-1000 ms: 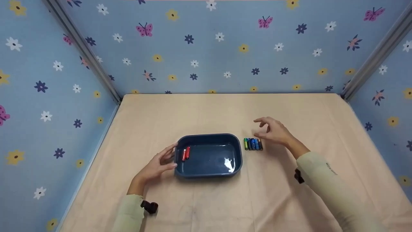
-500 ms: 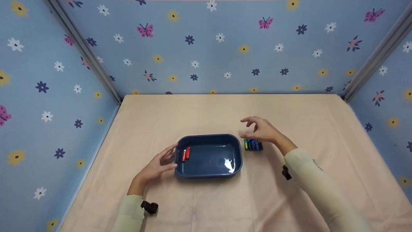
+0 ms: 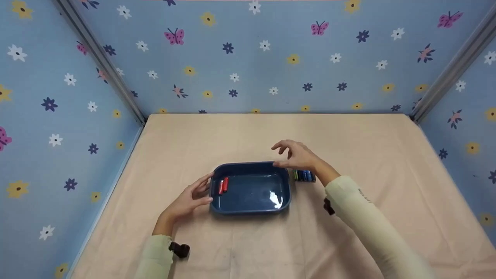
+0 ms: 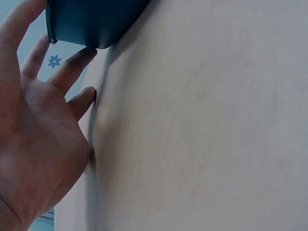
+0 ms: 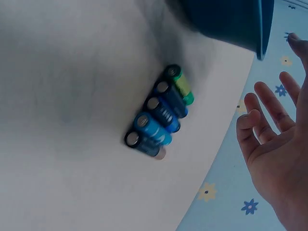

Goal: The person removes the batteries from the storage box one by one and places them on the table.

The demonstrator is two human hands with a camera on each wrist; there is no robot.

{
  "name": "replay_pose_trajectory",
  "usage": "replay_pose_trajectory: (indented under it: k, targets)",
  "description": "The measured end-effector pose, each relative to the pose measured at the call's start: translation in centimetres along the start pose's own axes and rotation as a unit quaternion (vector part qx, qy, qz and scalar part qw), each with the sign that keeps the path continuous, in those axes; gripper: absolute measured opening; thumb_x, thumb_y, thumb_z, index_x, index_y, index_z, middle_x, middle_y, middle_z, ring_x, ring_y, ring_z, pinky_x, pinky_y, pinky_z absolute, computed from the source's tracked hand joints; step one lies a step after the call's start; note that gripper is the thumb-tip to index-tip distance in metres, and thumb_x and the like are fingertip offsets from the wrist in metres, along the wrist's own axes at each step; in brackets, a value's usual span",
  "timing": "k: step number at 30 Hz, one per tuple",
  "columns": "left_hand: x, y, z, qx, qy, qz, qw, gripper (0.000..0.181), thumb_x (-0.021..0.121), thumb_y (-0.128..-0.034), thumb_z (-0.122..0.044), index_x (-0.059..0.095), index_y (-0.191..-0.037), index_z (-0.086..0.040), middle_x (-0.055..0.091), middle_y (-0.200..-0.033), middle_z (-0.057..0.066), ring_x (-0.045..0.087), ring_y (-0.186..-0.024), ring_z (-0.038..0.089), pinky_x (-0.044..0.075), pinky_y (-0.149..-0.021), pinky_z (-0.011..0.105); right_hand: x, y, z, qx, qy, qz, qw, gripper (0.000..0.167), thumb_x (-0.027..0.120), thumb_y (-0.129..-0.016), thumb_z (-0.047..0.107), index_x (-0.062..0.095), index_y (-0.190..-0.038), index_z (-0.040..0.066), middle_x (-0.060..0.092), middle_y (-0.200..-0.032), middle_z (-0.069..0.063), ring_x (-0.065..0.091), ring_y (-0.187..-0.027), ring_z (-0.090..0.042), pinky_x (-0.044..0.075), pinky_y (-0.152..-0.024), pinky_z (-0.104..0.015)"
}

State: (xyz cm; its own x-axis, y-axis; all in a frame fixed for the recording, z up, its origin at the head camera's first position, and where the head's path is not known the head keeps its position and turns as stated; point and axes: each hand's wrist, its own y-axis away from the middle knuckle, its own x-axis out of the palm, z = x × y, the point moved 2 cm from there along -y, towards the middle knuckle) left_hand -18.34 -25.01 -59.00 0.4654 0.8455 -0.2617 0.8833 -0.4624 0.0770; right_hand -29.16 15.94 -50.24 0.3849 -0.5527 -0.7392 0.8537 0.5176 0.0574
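My sleeves are pale green, the cloth peach. Mid-frame, the tray is navy, its cylinders red; just right, batteries show green and blue. Up top, pink butterflies and flowers pattern the light-blue wall.

Blue flowered walls, grey posts, beige tabletop

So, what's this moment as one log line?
Left hand: touching blue tray, left end | Right hand: empty, near tray's far right corner | Red batteries: two, inside tray | Other batteries: five, lined up outside
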Motion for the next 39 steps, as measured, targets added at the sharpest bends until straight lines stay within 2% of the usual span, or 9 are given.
replay_pose_trajectory:
  k: [5,7,9,13,15,27,33,39]
  targets:
    - [-0.1,0.0,0.0,0.005,-0.004,0.002,1.0000,0.089,0.077,-0.1069,-0.012,0.027,-0.180,-0.011,0.024,-0.187,0.023,0.031,-0.171,0.051,0.034,-0.138,0.045,0.9,-1.0,1.5,-0.017,-0.003,0.013,0.9998,0.059,0.086,-0.098,0.036,0.069,-0.150,0.014,0.074,-0.139,-0.023,0.067,-0.097,-0.028,0.057,-0.091,-0.047]
    - [-0.1,0.1,0.0,0.006,-0.003,0.003,1.0000,0.089,0.077,-0.1068,-0.012,0.027,-0.180,-0.010,0.023,-0.187,0.023,0.031,-0.171,0.051,0.035,-0.136,0.041,1.4,-1.4,2.1,-0.028,-0.002,0.019,0.9994,0.059,0.086,-0.098,0.036,0.069,-0.150,0.014,0.074,-0.138,-0.024,0.068,-0.097,-0.028,0.058,-0.092,-0.047]
    - [-0.1,0.0,0.0,0.006,-0.002,0.002,1.0000,0.089,0.077,-0.1067,-0.012,0.027,-0.180,-0.010,0.024,-0.187,0.023,0.032,-0.171,0.051,0.034,-0.137,0.046,1.7,-1.7,2.6,-0.038,0.001,0.024,0.9990,0.058,0.086,-0.098,0.035,0.070,-0.149,0.014,0.075,-0.138,-0.024,0.070,-0.097,-0.029,0.059,-0.092,-0.047]
    - [-0.1,0.0,0.0,0.011,0.001,0.004,0.9999,0.087,0.077,-0.1072,-0.012,0.028,-0.180,-0.010,0.024,-0.186,0.024,0.031,-0.171,0.052,0.025,-0.138,0.068,2.4,-2.2,3.6,-0.049,0.001,0.030,0.9984,0.058,0.087,-0.097,0.035,0.071,-0.148,0.013,0.075,-0.137,-0.024,0.072,-0.099,-0.031,0.061,-0.094,-0.048]
    - [0.0,0.0,0.0,0.015,0.002,0.006,0.9999,0.087,0.076,-0.1074,-0.012,0.028,-0.179,-0.008,0.023,-0.186,0.025,0.030,-0.171,0.053,0.021,-0.138,0.073,2.7,-2.4,4.1,-0.052,0.000,0.032,0.9981,0.058,0.087,-0.097,0.034,0.071,-0.148,0.012,0.075,-0.137,-0.023,0.072,-0.099,-0.032,0.061,-0.095,-0.049]
    - [0.1,0.2,0.1,0.004,-0.008,0.000,1.0000,0.087,0.076,-0.1077,-0.012,0.027,-0.180,-0.011,0.023,-0.187,0.023,0.031,-0.171,0.051,0.022,-0.138,0.072,5.0,-3.7,7.0,-0.092,-0.006,0.069,0.9933,0.058,0.087,-0.099,0.032,0.070,-0.150,0.012,0.073,-0.139,-0.021,0.071,-0.097,-0.030,0.063,-0.098,-0.051]
    - [0.0,0.1,0.1,-0.009,0.000,-0.004,1.0000,0.086,0.075,-0.1076,-0.012,0.029,-0.180,-0.015,0.024,-0.187,0.021,0.032,-0.171,0.050,0.022,-0.139,0.073,6.4,-4.1,7.3,-0.081,-0.061,0.073,0.9921,0.059,0.089,-0.096,0.028,0.070,-0.149,0.011,0.077,-0.139,-0.018,0.074,-0.095,-0.028,0.064,-0.096,-0.043]
    - [0.0,0.2,0.0,-0.010,0.004,-0.004,0.9999,0.085,0.074,-0.1081,-0.010,0.029,-0.180,-0.018,0.025,-0.187,0.021,0.032,-0.172,0.049,0.021,-0.139,0.073,8.1,-4.0,7.6,-0.077,-0.084,0.100,0.9884,0.058,0.089,-0.097,0.027,0.070,-0.150,0.012,0.076,-0.142,-0.019,0.074,-0.105,-0.032,0.063,-0.098,-0.038]
